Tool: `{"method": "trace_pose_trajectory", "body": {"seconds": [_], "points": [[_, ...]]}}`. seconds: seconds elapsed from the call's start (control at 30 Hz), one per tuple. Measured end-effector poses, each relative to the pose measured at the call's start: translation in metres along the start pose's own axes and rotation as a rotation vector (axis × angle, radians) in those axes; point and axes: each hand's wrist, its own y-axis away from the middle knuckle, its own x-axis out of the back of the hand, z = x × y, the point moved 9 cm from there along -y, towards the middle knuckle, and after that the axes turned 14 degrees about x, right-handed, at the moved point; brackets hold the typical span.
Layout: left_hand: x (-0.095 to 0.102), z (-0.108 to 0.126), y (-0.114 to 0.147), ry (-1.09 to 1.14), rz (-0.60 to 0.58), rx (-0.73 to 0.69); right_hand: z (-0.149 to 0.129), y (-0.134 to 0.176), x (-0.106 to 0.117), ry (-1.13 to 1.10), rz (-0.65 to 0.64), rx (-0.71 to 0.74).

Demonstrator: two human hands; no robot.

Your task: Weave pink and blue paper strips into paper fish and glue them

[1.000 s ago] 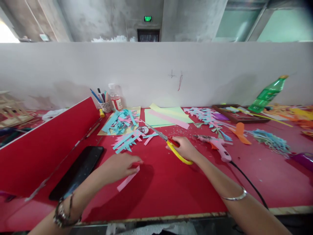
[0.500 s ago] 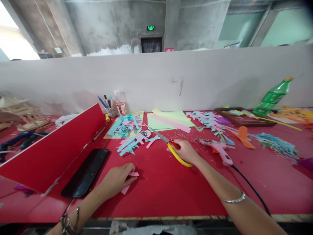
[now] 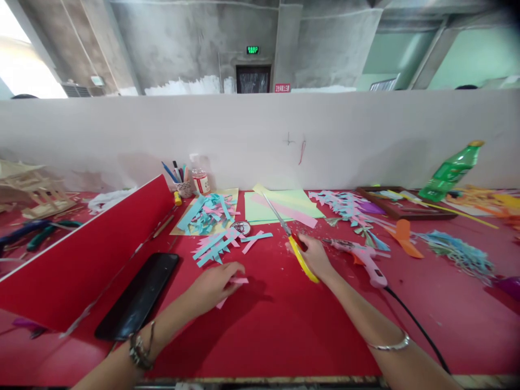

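Observation:
Between the fingers of my left hand (image 3: pixel 217 284) is a pink paper strip (image 3: pixel 240 280), partly hidden by the fingers. My right hand (image 3: pixel 313 255) grips a pair of scissors (image 3: pixel 299 257) by its yellow and red handles, the blades pointing away toward the wall. Beyond my left hand lie blue and pink paper strips with notched edges (image 3: pixel 215 246). A pile of blue and pink paper pieces (image 3: pixel 209 211) rests behind them on a yellow sheet. Pale green and yellow paper sheets (image 3: pixel 280 215) lie past the scissor tips.
A black phone (image 3: pixel 138 295) lies left of my left hand, beside an upright red board (image 3: pixel 93 254). A pink glue gun (image 3: pixel 365 257) with a black cord is right of my right hand. Farther right are a brown tray (image 3: pixel 439 213) and a green bottle (image 3: pixel 453 172).
My left hand has lifted and moved forward and right with the pink paper strip. My right hand has shifted slightly right, and the scissors now point more directly forward.

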Motion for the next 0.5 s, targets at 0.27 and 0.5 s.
{"method": "trace_pose_trajectory", "body": {"seconds": [0.27, 0.5], "points": [[0.058, -0.01, -0.056, -0.153, 0.289, 0.061, -0.009, -0.001, -0.002, 0.081, -0.028, 0.063], [0.05, -0.043, -0.071, -0.386, 0.322, 0.113, -0.017, 0.0, -0.003, 0.09, -0.033, 0.075]]}}
